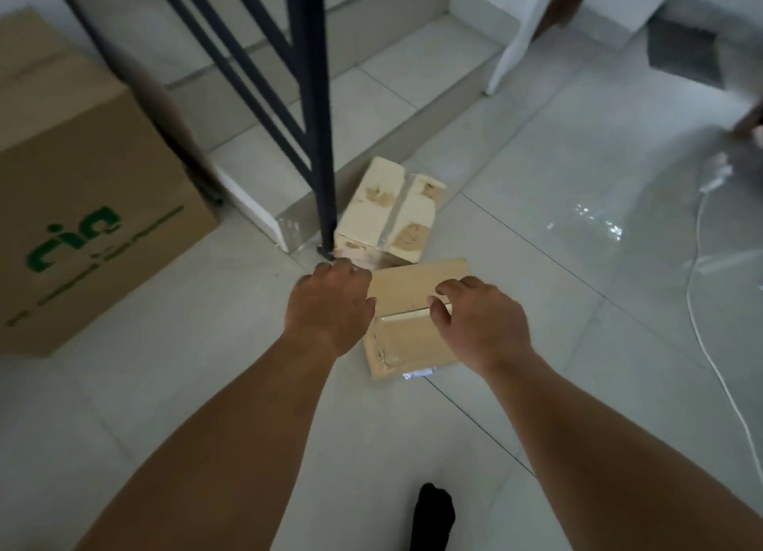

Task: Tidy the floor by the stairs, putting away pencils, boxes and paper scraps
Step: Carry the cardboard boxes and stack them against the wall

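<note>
Hovering over the shut flat box (406, 335): left hand (330, 302) and right hand (481, 321), fingers loosely curled, grip unclear.

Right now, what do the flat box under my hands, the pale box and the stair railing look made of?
Flat box: matte brown cardboard, glossy wrinkled clear tape on its near half. Pale box: apparently cardboard, lighter scuffed facing, brown patches showing through. Stair railing: likely painted metal, dark straight bars.

Floor tiles (536, 302) are noted as glossy and reflective. The flat box (413, 290) is recorded as matt brown cardboard, partly covered with shiny clear tape (396, 338). The railing post (318, 137) is seen as dark matt metal.
</note>
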